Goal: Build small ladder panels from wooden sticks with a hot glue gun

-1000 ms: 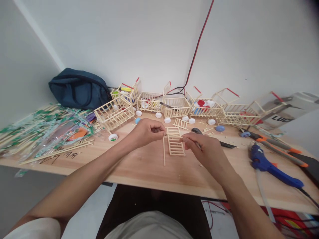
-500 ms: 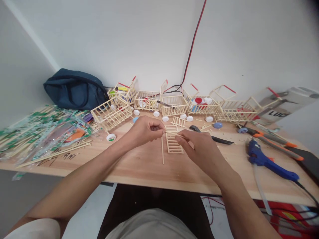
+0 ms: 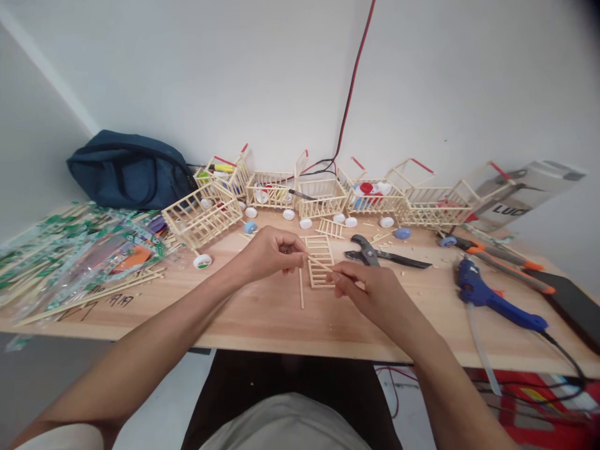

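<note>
A thin wooden stick point(image 3: 319, 262) spans the gap between my two hands, sloping down to the right. My left hand point(image 3: 277, 253) is closed in a pinch at its upper left end. At its lower right end my right hand point(image 3: 363, 281) pinches it between thumb and fingers. Just beneath the stick a ladder-like stick frame point(image 3: 321, 244) lies flat on the table, partly covered by my right fingertips. One loose stick point(image 3: 302, 290) rests along the left side of that frame.
Several small stick carts point(image 3: 323, 199) with bottle-cap wheels line the back. Bagged sticks point(image 3: 107, 250) and a blue bag point(image 3: 131, 172) occupy the left. Black-handled cutters point(image 3: 370, 251), a blue glue gun point(image 3: 497, 300), orange-handled pliers point(image 3: 506, 262) and a dark flat object point(image 3: 572, 312) lie right.
My right hand has moved down and the held stick now slopes more steeply. More of the cutters shows behind the right hand. The whole view has shifted slightly.
</note>
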The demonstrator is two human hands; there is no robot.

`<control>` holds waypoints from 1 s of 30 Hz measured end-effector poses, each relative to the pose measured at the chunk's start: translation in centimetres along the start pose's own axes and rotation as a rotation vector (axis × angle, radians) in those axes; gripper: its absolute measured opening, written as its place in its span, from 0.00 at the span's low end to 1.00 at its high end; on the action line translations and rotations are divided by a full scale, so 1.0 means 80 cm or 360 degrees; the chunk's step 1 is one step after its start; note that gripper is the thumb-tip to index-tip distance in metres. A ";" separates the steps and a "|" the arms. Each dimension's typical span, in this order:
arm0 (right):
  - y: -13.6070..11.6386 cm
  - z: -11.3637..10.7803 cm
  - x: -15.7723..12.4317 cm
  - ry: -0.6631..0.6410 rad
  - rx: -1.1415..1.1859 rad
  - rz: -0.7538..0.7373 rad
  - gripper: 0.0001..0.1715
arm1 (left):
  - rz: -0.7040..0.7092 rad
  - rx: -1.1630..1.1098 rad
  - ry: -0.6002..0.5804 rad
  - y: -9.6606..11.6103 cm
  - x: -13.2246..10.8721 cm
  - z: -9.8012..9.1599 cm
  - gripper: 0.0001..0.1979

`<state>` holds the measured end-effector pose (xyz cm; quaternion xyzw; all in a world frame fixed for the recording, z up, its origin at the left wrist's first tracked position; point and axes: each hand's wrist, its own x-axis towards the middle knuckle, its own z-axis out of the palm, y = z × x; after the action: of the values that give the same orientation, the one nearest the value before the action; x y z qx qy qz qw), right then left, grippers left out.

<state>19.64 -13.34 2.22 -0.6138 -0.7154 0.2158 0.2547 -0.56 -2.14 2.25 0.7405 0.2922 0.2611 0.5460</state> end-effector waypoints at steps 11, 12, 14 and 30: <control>0.001 0.012 -0.011 -0.0091 0.0161 0.0097 0.15 | -0.0061 -0.0071 -0.0116 -0.017 -0.004 0.001 0.05; 0.001 0.011 -0.011 -0.0112 0.0168 0.0099 0.16 | -0.0060 -0.0076 -0.0128 -0.016 -0.004 0.001 0.05; 0.000 0.011 -0.009 -0.0133 0.0172 0.0079 0.15 | -0.0055 -0.0077 -0.0147 -0.013 -0.005 0.002 0.05; -0.023 0.021 0.018 0.0184 -0.0023 0.0118 0.16 | 0.0103 0.0179 0.0044 0.007 -0.014 0.019 0.09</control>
<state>16.98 -12.17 2.24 -0.6532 -0.6779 0.1841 0.2828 -0.18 -4.10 2.29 0.7755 0.2896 0.2719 0.4907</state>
